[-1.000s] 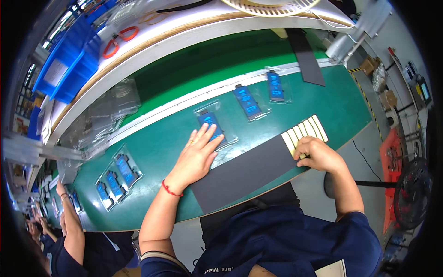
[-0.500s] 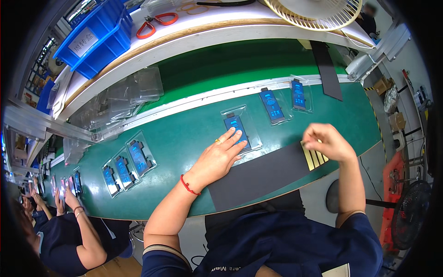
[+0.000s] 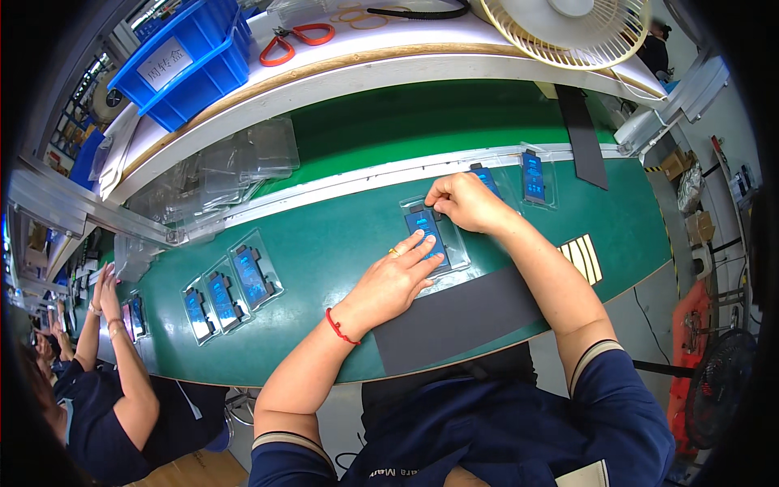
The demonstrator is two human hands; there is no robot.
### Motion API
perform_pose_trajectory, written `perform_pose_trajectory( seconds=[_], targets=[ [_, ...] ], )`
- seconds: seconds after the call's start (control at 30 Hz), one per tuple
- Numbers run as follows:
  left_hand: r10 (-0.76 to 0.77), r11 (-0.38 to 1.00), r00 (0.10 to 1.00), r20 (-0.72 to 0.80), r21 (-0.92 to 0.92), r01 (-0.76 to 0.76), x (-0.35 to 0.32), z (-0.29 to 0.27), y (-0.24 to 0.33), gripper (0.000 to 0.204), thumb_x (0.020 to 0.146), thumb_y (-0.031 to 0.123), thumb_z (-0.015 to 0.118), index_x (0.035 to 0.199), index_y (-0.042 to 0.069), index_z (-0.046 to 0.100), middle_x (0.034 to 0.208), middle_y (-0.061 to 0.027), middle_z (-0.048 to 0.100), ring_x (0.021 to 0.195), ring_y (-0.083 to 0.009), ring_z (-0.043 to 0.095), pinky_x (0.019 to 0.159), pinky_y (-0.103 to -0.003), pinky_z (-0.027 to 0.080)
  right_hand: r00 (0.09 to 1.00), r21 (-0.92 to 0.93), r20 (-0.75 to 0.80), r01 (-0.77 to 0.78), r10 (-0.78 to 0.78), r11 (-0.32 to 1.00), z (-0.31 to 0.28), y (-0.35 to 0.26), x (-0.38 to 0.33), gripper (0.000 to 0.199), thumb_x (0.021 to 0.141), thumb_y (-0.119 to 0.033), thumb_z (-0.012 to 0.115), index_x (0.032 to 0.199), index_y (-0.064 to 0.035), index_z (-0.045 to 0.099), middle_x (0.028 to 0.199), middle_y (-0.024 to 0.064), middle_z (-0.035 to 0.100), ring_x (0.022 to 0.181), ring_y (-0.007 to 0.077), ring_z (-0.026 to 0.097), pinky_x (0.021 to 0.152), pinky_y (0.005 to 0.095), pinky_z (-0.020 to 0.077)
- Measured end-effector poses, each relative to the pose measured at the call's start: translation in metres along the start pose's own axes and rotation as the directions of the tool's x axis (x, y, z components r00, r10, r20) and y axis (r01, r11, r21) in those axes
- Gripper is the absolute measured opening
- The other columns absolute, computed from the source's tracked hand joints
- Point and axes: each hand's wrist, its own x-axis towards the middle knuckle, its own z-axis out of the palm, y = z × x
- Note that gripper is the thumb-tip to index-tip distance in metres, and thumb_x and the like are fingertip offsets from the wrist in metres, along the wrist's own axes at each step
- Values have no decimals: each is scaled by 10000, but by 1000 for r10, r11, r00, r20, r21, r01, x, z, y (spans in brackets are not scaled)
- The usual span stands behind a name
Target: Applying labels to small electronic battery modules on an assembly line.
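Note:
A flat dark-blue battery pack (image 3: 425, 230) with blue markings lies in a clear plastic tray (image 3: 461, 253) in front of me. My left hand (image 3: 385, 280) rests with fingers spread over the pack's lower part, holding nothing. My right hand (image 3: 464, 201) is closed in a pinch at the pack's far end; whatever is between the fingertips is hidden. Below the tray lies a dark grey sheet (image 3: 454, 325). Its right end, yellow with black strips (image 3: 581, 258), shows beyond my right forearm.
More packs in clear trays lie left (image 3: 253, 274) and far right (image 3: 533, 176), one partly behind my right hand. A shelf beyond holds a blue bin (image 3: 191, 69), red-handled cutters (image 3: 296, 42) and a fan (image 3: 568, 28). Clear trays (image 3: 235, 166) are heaped below it. A co-worker (image 3: 122, 381) sits left.
My right hand has moved from the sheet's striped yellow end leftward and away from me to the pack's far end. My left hand stays on the pack. The co-worker's hands have risen.

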Motion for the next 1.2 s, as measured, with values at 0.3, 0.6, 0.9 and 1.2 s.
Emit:
perform_pose_trajectory(
  seconds=[0.3,0.6,0.9,1.2],
  targets=[
    [-19,1000,1000,6,-6,19,0,0,2,432,836,120,726,1257,78,638,1375,-176,557,1352,-354,456,1082,-446,433,996,-247,-83,-45,25,968,14,-18,-14,110,815,26,620,905,-17,576,846,149,658,845,315,665,719,411,519],
    [29,999,999,-16,-16,-29,2,4,0,435,817,96,738,1241,74,649,1355,-176,576,1331,-365,478,1082,-449,432,881,-597,-384,-10,-276,802,31,-26,-42,338,779,-82,681,1096,-91,563,1059,118,540,983,310,559,812,422,449],
    [-12,999,999,-37,44,13,4,-4,3,382,830,116,733,1203,67,667,1356,-147,582,1314,-347,497,1041,-440,470,983,-233,-93,-178,160,956,-96,12,-169,338,726,-119,810,1031,-38,688,977,78,661,876,229,606,825,368,468],
    [-22,992,999,-45,124,27,2,-5,22,448,792,155,770,1219,81,655,1427,-185,489,1353,-385,439,1102,-524,385,986,-374,-40,-165,161,913,-74,22,-190,761,572,-341,908,1272,-190,648,1357,132,492,1234,341,427,1036,444,352]
  ],
)
